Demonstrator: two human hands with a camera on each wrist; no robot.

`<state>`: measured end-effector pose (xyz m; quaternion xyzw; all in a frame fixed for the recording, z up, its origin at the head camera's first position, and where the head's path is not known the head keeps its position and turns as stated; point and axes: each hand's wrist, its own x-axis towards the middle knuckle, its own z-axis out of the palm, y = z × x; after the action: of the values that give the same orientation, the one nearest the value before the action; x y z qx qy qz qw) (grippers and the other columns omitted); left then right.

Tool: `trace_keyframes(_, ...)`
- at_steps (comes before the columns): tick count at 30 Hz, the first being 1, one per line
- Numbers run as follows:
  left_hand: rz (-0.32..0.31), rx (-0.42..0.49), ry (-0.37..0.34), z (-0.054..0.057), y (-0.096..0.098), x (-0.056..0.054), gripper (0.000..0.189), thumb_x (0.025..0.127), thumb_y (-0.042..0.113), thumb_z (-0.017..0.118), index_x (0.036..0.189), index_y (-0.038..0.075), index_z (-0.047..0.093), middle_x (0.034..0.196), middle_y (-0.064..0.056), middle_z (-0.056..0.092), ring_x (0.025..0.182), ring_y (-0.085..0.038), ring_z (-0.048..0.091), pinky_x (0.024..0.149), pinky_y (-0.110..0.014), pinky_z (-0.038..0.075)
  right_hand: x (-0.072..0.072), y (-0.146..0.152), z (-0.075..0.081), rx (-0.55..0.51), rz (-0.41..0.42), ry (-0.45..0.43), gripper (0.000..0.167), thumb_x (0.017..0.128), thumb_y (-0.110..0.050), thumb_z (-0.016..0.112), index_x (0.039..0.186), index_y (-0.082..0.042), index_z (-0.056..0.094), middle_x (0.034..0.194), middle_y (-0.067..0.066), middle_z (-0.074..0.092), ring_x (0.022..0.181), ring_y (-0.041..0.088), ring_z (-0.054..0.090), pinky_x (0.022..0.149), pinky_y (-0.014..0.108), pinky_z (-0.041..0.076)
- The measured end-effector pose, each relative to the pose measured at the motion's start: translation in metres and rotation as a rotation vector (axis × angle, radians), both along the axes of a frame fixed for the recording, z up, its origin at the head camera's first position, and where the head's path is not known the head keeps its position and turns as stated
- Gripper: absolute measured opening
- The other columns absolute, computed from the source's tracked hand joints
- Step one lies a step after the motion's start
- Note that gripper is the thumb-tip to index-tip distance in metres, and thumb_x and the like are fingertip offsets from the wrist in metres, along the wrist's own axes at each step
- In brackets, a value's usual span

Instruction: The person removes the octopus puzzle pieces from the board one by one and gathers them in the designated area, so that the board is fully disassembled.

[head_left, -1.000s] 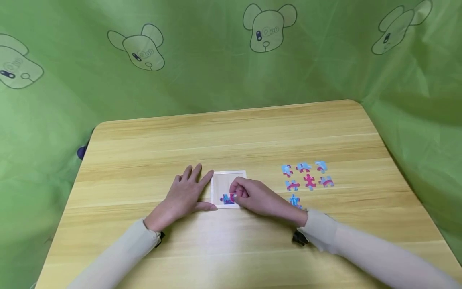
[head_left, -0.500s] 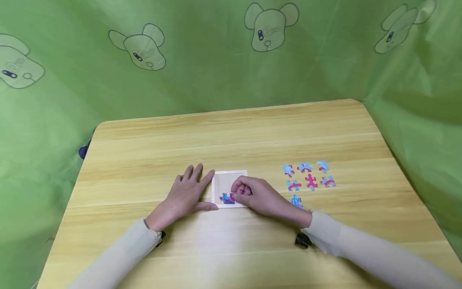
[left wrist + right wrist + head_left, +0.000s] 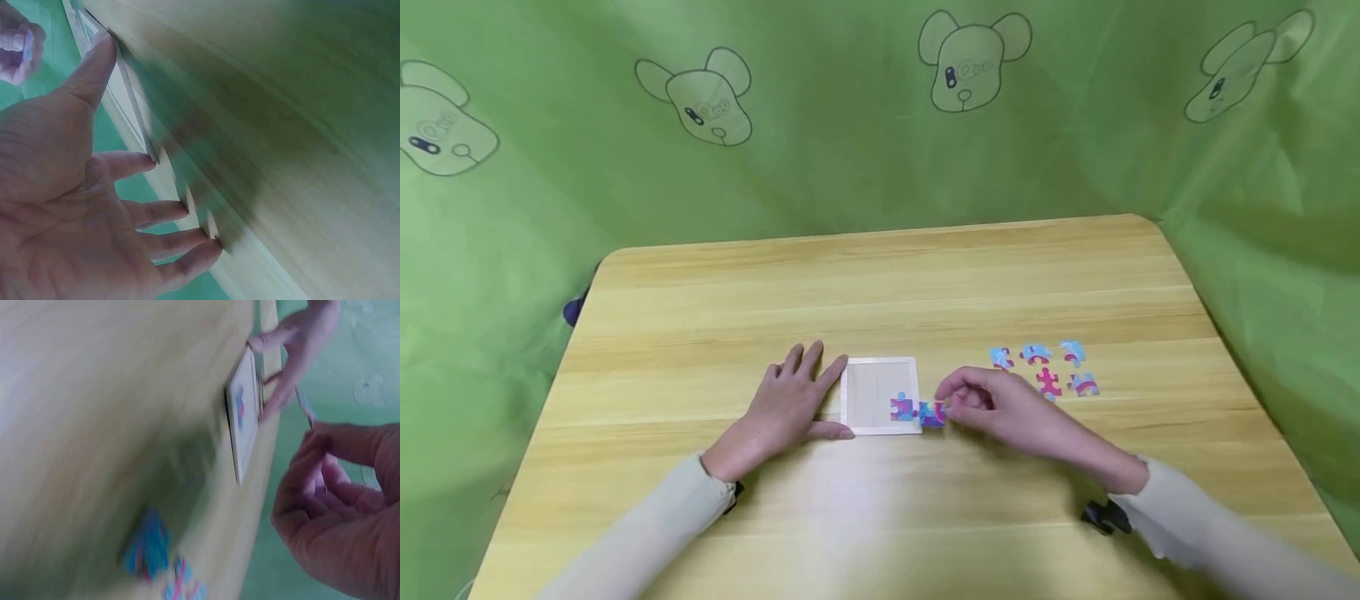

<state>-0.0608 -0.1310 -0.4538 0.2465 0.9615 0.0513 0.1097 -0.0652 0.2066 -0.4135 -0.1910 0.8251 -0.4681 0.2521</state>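
Observation:
My left hand (image 3: 782, 400) lies with spread, fairly straight fingers, its index fingertip and thumb tip at the left side of a small square puzzle tray (image 3: 844, 396) with a pale raised rim. Inside the tray, at its lower right, is a pink, blue and purple puzzle piece (image 3: 901, 407). My right hand (image 3: 1000, 402) pinches another puzzle piece (image 3: 932, 414) between thumb and index finger. In the head view this piece overlaps the tray's right rim. From the right wrist view, the held piece shows nearly edge-on, raised above the table.
Several loose puzzle pieces, among them a red one (image 3: 1048, 382), lie on the wooden table (image 3: 880, 292) to the right; my right hand hides some. A green curtain (image 3: 835, 167) with printed mouse-like heads hangs behind the table.
My right hand has moved right with the pinched puzzle piece, from over the tray to its right rim. The piece in the tray's lower right is now uncovered. My left hand has stayed put.

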Motion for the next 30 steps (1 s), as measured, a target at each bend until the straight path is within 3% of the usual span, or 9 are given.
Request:
trace_keyframes(9,-0.013,-0.011,0.009,-0.002,0.001,-0.001,0.108,0.090,0.075,0.074,0.170,0.012,0.038,0.167,-0.032,0.035,0.149,-0.057,0.038,0.104,-0.068,0.050,0.001,0.058,0.012,0.001,0.043,-0.027,0.015,0.105,-0.010,0.073,0.119,-0.004,0.072,0.093,0.011,0.067,0.081,0.021,0.062,0.068,0.026,0.053)
trace_keyframes(17,0.001,-0.009,0.006,0.000,0.000,0.000,0.108,0.090,0.075,0.074,0.171,0.012,0.038,0.168,-0.031,0.035,0.150,-0.057,0.037,0.104,-0.067,0.050,-0.007,0.110,0.016,-0.011,0.122,-0.108,0.019,0.108,-0.005,0.067,0.125,0.004,0.067,0.109,0.018,0.070,0.094,0.025,0.069,0.079,0.030,0.060)
trace_keyframes(23,0.000,0.005,-0.015,0.001,0.000,0.001,0.108,0.091,0.073,0.074,0.171,0.011,0.036,0.169,-0.032,0.032,0.150,-0.058,0.036,0.105,-0.068,0.049,-0.011,0.141,0.006,-0.013,0.120,-0.165,0.018,0.109,0.000,0.063,0.125,0.007,0.066,0.113,0.016,0.071,0.098,0.023,0.070,0.084,0.030,0.060)
trace_keyframes(30,-0.004,0.012,-0.003,0.001,-0.001,0.001,0.108,0.091,0.073,0.074,0.171,0.011,0.037,0.168,-0.032,0.033,0.150,-0.058,0.036,0.105,-0.068,0.049,-0.013,0.160,-0.009,0.027,0.117,-0.211,0.019,0.105,0.004,0.063,0.123,0.008,0.066,0.102,0.010,0.065,0.088,0.019,0.062,0.075,0.028,0.055)
